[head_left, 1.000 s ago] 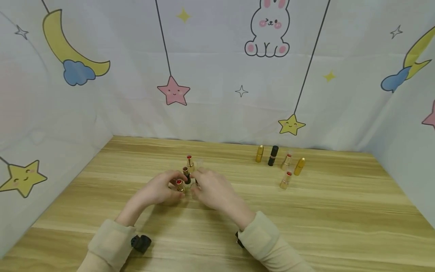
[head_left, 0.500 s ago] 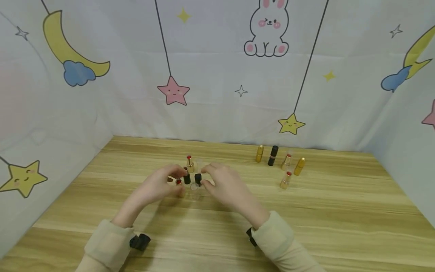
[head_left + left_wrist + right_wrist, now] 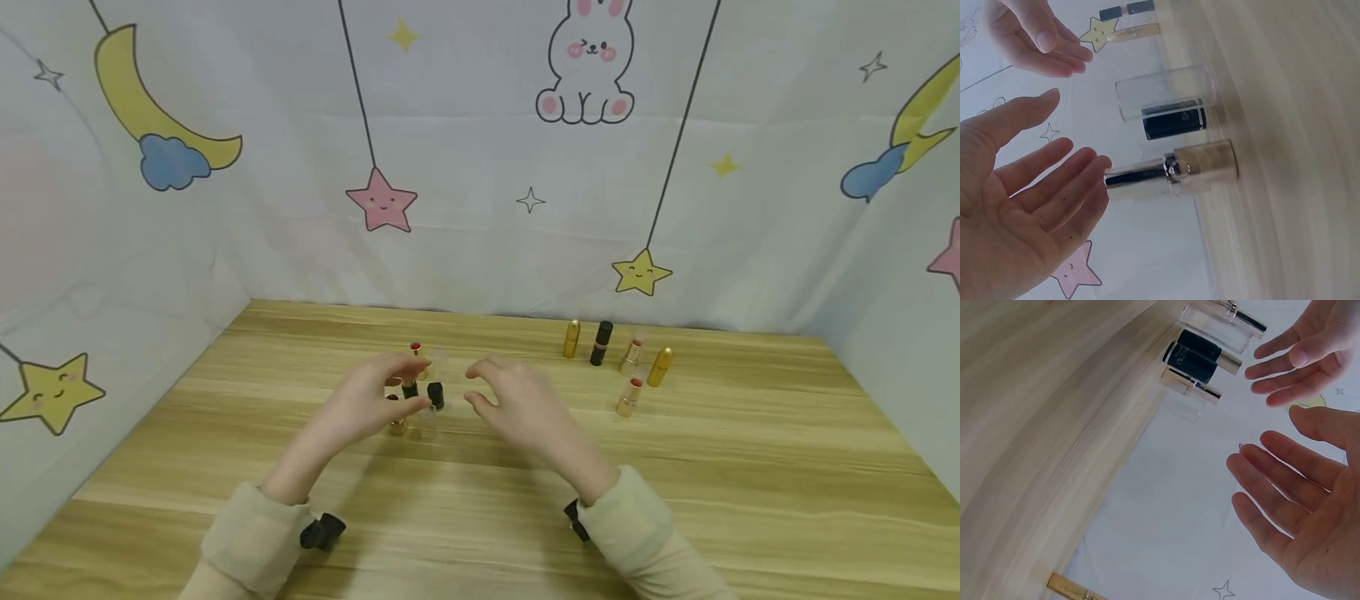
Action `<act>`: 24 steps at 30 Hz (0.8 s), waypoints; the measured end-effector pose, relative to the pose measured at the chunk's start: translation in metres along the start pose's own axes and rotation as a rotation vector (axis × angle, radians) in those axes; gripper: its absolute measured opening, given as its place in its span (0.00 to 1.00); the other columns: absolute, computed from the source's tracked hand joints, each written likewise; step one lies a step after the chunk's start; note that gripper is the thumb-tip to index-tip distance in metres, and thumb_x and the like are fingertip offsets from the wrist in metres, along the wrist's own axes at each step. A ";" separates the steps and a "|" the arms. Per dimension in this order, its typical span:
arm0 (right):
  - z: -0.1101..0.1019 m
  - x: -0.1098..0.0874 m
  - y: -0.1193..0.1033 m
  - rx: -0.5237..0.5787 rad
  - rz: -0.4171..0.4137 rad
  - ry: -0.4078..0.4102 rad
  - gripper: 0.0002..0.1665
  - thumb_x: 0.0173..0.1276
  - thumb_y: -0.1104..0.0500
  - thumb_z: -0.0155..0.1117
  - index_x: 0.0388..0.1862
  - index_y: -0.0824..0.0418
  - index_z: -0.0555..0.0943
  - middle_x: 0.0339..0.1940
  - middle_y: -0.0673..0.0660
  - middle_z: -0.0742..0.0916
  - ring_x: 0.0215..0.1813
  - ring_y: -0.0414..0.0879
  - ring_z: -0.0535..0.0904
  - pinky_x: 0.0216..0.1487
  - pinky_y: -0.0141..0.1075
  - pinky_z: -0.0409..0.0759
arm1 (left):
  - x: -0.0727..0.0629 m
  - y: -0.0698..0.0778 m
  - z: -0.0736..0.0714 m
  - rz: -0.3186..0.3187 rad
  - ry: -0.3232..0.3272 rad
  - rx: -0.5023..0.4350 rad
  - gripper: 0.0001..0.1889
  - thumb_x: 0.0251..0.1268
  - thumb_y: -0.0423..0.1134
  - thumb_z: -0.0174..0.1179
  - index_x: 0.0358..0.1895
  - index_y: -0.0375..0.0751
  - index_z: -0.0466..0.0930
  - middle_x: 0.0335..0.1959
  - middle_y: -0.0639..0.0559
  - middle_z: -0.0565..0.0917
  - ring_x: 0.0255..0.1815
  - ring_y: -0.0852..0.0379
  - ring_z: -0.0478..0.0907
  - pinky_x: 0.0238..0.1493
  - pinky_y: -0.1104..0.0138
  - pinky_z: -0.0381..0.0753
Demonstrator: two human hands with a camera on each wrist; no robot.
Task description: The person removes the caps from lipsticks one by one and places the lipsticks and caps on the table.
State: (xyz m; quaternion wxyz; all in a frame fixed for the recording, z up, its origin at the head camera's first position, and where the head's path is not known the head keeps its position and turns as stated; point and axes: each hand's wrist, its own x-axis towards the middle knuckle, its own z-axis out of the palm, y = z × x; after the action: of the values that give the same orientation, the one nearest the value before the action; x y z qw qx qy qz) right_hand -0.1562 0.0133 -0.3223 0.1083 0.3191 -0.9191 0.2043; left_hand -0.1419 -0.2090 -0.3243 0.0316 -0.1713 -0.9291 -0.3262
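Note:
My left hand (image 3: 375, 400) hovers over the left group, its fingers apart and holding nothing. Beneath it stands a gold lipstick (image 3: 1207, 164) with its red bullet uncovered. Beside that are a clear cap (image 3: 1166, 90) and a black cap (image 3: 1175, 120), both upright. A black lipstick (image 3: 409, 390) and another gold lipstick (image 3: 415, 347) are partly hidden behind the left fingers; a second clear cap (image 3: 441, 364) stands by the farther gold one. To the right of the group, my right hand (image 3: 521, 404) is raised with loosely bent fingers, touching nothing.
At the back right stand two gold bullet-shaped tubes (image 3: 572, 339) (image 3: 660, 367), a capped black lipstick (image 3: 602, 343) and two gold lipsticks (image 3: 632, 357) (image 3: 629, 398) with red tips. A patterned white cloth (image 3: 480, 250) rises behind the wooden table (image 3: 480, 517).
My right hand has come away from the caps and drawn back to the right. The left fingers have left the near gold lipstick and lifted. The lipsticks and caps remain standing.

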 end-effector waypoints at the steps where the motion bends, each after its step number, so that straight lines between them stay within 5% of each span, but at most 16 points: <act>1: -0.001 -0.001 0.002 0.000 0.006 -0.001 0.15 0.67 0.54 0.64 0.49 0.57 0.83 0.50 0.54 0.87 0.47 0.48 0.85 0.48 0.42 0.82 | 0.000 0.002 0.001 0.000 0.001 0.000 0.27 0.60 0.40 0.66 0.63 0.37 0.74 0.58 0.41 0.81 0.56 0.42 0.79 0.57 0.50 0.78; 24: -0.026 -0.029 0.040 -0.071 0.042 0.115 0.14 0.64 0.54 0.67 0.46 0.58 0.84 0.47 0.55 0.88 0.51 0.51 0.84 0.52 0.46 0.81 | 0.021 0.035 0.028 0.047 -0.037 -0.105 0.29 0.60 0.40 0.66 0.65 0.41 0.72 0.62 0.43 0.78 0.61 0.43 0.76 0.62 0.51 0.74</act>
State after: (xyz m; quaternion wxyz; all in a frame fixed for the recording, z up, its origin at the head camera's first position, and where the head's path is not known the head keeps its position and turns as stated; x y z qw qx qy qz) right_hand -0.1576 0.0695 -0.3206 0.1679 0.2835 -0.9244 0.1920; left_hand -0.1487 -0.1598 -0.3216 0.0129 -0.2006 -0.9068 -0.3705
